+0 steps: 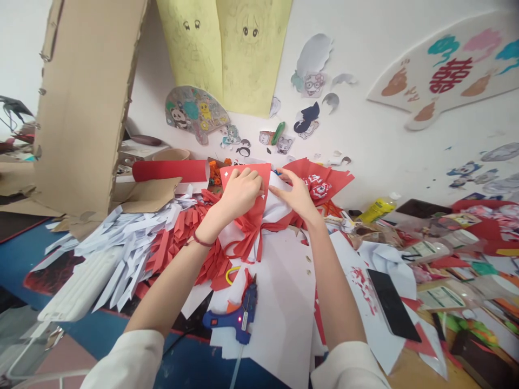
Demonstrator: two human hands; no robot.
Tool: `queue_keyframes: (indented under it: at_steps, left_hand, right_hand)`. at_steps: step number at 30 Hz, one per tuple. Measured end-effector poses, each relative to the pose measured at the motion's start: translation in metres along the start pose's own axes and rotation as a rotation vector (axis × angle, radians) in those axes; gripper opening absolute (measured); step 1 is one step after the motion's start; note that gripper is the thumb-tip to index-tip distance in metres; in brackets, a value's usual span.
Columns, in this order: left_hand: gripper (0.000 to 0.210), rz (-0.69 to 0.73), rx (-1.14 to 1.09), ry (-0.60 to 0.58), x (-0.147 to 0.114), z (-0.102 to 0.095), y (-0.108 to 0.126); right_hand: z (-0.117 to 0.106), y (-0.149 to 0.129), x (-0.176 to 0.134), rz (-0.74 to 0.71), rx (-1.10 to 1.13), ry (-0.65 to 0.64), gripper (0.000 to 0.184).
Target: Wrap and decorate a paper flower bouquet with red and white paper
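A thin red paper sheet with small white star marks (260,208) is held up over the back of the counter (186,362). It looks bent, with a straight top edge. The left hand (243,192) has its fingers curled tight on it. The right hand (295,194) has fingers a bit apart at the white paper (275,208) beside it; I can't tell how firmly. Folded red paper strips (174,251) crowd the left. Big flat white paper (286,292) leaves bare room between the arms, beside a blue plastic glue gun (241,312).

Red ppr (254,219) w/ sm. wht. marks is bent, approx. upright, mid-view.
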State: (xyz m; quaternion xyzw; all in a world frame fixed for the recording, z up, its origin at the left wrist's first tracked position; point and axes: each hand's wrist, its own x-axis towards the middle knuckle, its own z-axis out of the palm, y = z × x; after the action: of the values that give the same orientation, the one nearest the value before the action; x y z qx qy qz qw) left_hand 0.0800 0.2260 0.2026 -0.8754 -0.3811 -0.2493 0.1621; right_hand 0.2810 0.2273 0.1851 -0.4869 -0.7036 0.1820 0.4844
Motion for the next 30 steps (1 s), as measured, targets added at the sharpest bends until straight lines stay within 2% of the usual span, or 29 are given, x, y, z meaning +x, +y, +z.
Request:
queue_keyframes:
  at_steps: [5,9,15,18,20,23,30]
  left_hand:
    - [0.02,0.071,0.049,0.023,0.002,0.004,-0.002]
    - [0.018,0.104,0.054,0.045,0.001,0.004,-0.003]
    - [0.018,0.138,0.02,0.09,0.003,0.007,-0.004]
    - [0.017,0.127,-0.019,0.087,0.004,0.007,-0.006]
    - [0.015,0.103,-0.056,0.089,0.003,0.005,-0.007]
    - [0.013,0.021,-0.105,0.121,0.0,-0.001,-0.01]
    - [0.015,-0.202,-0.193,0.217,-0.018,-0.03,-0.008]
  right_hand:
    - [0.001,-0.003,0.002,-0.047,-0.114,-0.056,0.079]
    - [0.004,-0.007,-0.002,-0.017,-0.191,-0.065,0.085]
    - [0.009,-0.01,-0.002,0.049,-0.188,-0.039,0.086]
    - [0.007,-0.012,-0.002,0.055,-0.144,-0.075,0.086]
    - [0.007,-0.012,-0.002,0.05,-0.12,-0.103,0.085]
    - [0.008,-0.011,-0.001,0.07,-0.141,-0.068,0.086]
    - [0.014,-0.004,0.0,0.096,-0.146,0.021,0.084]
